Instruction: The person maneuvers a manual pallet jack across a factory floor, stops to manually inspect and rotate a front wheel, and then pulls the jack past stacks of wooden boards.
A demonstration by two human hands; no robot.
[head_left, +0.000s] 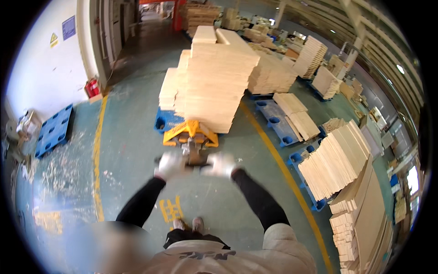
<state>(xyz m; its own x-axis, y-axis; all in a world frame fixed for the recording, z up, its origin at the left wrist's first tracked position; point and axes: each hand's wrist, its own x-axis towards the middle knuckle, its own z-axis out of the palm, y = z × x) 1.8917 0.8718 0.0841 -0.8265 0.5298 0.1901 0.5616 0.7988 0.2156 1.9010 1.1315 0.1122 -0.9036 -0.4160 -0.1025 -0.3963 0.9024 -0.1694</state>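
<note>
Both arms reach forward to the dark handle bar of a yellow pallet jack (191, 131). On the bar's left end is my left hand (171, 166) in a white glove, closed round it. My right hand (221, 165), gloved alike, grips the right end; both gloves are slightly blurred. Beyond the handle, the jack's forks run under a blue plastic pallet (167, 119), most of which is hidden. A tall load of pale wooden boards (218, 82) stands on it, stepped lower on the left side.
Yellow floor lines (96, 155) run along both sides. At right, blue pallets (273, 121) and board stacks (337, 157) line the way. A blue pallet (54, 131) lies by the left wall, with red fire extinguishers (92, 86) near the corner. A passage (148, 34) opens far ahead.
</note>
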